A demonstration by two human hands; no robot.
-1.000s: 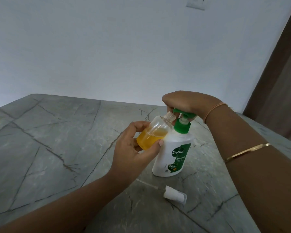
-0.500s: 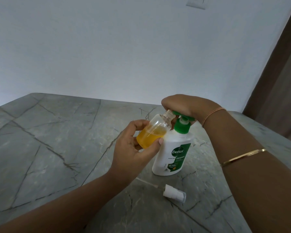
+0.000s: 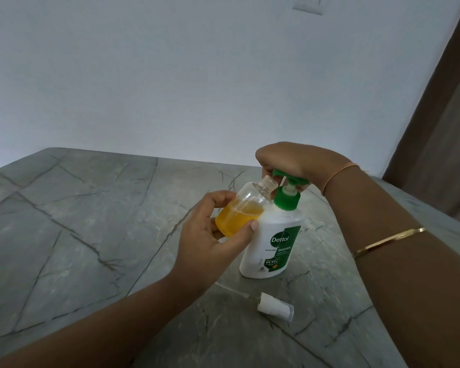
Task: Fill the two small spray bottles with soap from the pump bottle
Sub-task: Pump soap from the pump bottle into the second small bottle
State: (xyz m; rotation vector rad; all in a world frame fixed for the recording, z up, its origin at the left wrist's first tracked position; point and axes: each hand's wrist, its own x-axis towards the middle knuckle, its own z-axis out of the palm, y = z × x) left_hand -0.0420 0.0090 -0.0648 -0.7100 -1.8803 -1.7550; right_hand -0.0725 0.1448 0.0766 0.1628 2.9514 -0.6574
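Gripping the tilted, half-full spray bottle (image 3: 243, 208) in the left hand (image 3: 210, 235) at centre frame, mouth at the spout; cupping the right hand (image 3: 284, 160), wrist bent down, over the upright pump bottle (image 3: 274, 245) just right.

One head-worn wide-angle camera faces forward and down, close over the tabletop (image 3: 77, 235); pump bottle (image 3: 272, 243) just right of frame centre, wall (image 3: 197, 75) filling the upper half.

The right hand (image 3: 290, 160) hid its fingertips behind the pump head (image 3: 298, 181). The left hand (image 3: 210, 235) covered the spray bottle's (image 3: 246, 205) base. Fine print on the pump bottle (image 3: 274, 227) was too small to read. The top edge cut off a wall plate (image 3: 307, 5), perhaps a switch.
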